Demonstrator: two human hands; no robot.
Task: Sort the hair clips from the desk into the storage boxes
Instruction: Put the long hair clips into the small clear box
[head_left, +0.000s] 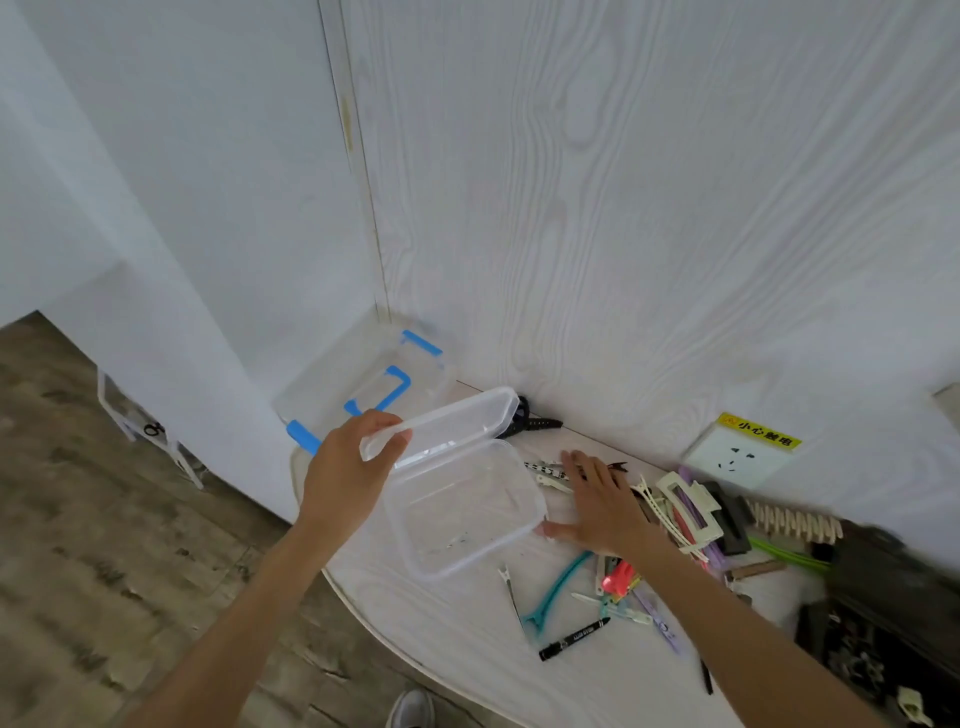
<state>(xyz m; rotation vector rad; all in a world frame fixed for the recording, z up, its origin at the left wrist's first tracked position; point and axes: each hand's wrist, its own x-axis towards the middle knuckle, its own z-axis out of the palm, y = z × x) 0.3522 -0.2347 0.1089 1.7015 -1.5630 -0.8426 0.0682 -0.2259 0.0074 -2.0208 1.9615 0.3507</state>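
Blue-latched box (363, 374): clear, lidded, at the desk's far left corner against the wall, behind the left hand.
Left hand (349, 470): fingers curl over the near edge of the hinged lid (447, 423), pinching it and holding it tipped up.
Small clear box (465, 512): open on the desk (467, 649), apparently empty; the lid should swing fully back so it stays clear of the opening.
Right hand (597, 501): flat, fingers straight, holding nothing; the thumb touches the box's right wall, steadying it. Best to keep that brace until the lid rests.
Hair clips (675, 506): scattered right of the box and under the right arm, a teal clip (556, 590) and black marker (574, 638) nearer the front edge.
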